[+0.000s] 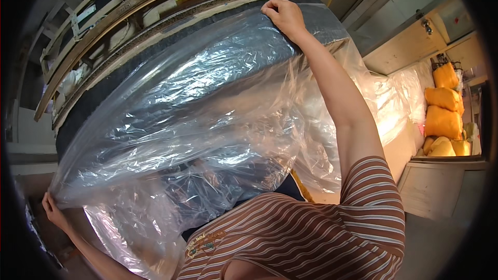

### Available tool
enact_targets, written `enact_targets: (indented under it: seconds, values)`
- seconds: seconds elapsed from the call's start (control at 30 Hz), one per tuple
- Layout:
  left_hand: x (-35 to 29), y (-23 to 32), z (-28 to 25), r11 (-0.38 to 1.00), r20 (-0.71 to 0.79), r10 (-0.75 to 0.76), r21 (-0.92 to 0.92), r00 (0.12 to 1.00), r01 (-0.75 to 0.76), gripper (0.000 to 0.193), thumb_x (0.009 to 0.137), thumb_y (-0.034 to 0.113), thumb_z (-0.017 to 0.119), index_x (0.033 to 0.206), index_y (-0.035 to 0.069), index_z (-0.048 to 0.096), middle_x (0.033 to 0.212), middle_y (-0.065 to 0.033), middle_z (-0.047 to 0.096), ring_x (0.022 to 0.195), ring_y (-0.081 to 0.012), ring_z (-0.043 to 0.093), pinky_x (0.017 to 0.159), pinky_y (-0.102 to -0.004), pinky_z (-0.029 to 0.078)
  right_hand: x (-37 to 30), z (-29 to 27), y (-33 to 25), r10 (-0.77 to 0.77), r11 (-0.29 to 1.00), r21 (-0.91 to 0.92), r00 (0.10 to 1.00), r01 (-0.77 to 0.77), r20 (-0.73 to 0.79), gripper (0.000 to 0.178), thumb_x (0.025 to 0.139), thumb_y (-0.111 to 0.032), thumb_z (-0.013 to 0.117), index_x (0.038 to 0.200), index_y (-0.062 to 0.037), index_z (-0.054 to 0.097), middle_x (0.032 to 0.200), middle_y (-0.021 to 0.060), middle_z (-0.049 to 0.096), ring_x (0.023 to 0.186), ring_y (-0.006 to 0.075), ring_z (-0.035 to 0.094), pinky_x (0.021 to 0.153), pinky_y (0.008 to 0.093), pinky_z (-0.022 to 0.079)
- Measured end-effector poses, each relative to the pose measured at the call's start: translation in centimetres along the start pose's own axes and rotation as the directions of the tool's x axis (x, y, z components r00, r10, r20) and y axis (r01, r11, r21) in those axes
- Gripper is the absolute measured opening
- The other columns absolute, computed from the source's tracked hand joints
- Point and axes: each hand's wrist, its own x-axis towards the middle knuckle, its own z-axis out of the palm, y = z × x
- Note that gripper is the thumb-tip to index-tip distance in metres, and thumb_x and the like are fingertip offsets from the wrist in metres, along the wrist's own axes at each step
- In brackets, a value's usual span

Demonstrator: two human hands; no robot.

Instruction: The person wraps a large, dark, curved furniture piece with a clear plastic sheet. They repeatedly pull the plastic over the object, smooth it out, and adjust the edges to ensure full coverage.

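Observation:
A large clear plastic sheet (192, 80) is stretched across in front of me, wrinkled and shiny, over a dark surface (83, 122). My left hand (53, 210) is closed on the sheet's gathered left end, low at the far left. Up at the far edge, with my arm reaching out, my right hand (285, 18) pinches the sheet's upper edge between curled fingers. The nearer part of the sheet hangs in loose folds against my striped shirt and down toward the lower left.
Long rails of a frame (124, 9) run along the dark surface's far side. To the right, orange-yellow bundles (443, 119) stand stacked in an open-fronted compartment beside a pale cabinet (438, 184). More crumpled clear plastic (399, 93) lies near them under a warm light.

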Motion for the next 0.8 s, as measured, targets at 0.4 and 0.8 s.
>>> enact_targets:
  seconds: [0.4, 0.8]
  values:
    - [0.5, -3.6, 2.1, 0.756, -0.074, -0.341, -0.614, 0.937, 0.227, 0.034, 0.096, 0.023, 0.053, 0.125, 0.004, 0.053, 0.124, -0.0082, 0.054, 0.111, -0.019, 0.053, 0.095, -0.0375, 0.043, 7.9, -2.0, 0.3, 0.137, 0.797, 0.603, 0.974, 0.001, -0.183, 0.013, 0.09, -0.015, 0.058, 0.096, -0.0051, 0.064, 0.092, 0.0018, 0.064, 0.082, 0.0127, 0.058, 0.079, 0.0256, 0.045]
    - [12.3, -5.1, 25.0, 0.883, -0.062, -0.233, -0.431, 0.971, 0.184, 0.031, 0.088, 0.027, 0.067, 0.104, 0.001, 0.069, 0.1, -0.0042, 0.069, 0.092, -0.0111, 0.059, 0.085, -0.0242, 0.044, 6.5, 3.4, 5.3, 0.338, 0.917, 0.316, 0.894, -0.243, -0.295, 0.022, 0.078, -0.024, 0.07, 0.087, -0.0042, 0.069, 0.081, 0.0091, 0.068, 0.078, 0.0202, 0.063, 0.075, 0.0313, 0.047]
